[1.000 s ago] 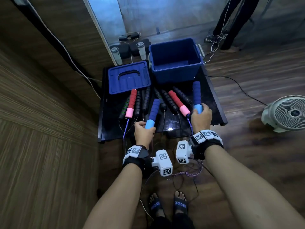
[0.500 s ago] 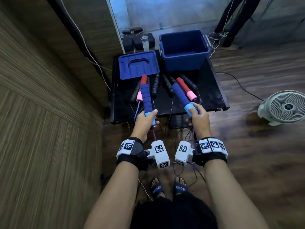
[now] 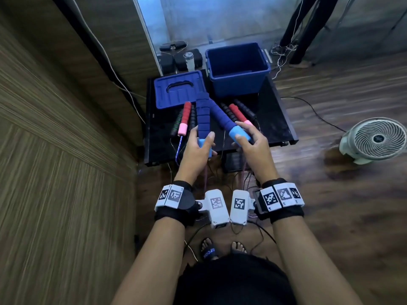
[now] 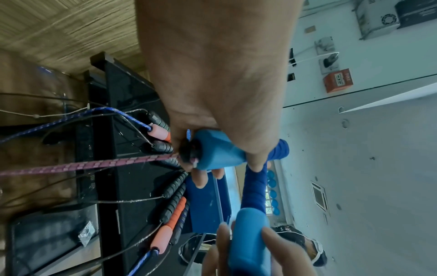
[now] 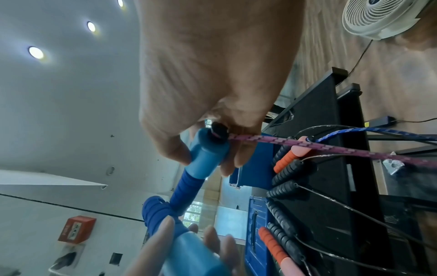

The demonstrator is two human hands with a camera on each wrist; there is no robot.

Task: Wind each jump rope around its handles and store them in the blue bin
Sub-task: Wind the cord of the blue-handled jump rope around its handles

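A low black table point(image 3: 279, 119) stood on the wood floor point(image 3: 330, 216), against the wall. At its far right sat the open blue bin point(image 3: 237, 82); its lid point(image 3: 178, 89) lay flat just to the left. In front of these lay jump-rope handles: a red-and-pink one point(image 3: 185, 117) among black ones point(image 3: 192, 116) on the left, another red-and-pink one point(image 3: 237, 114) among black ones point(image 3: 244, 107) on the right. Their cords point(image 4: 127, 200) ran over the near edge. A white fan point(image 3: 374, 139) stood on the floor to the right
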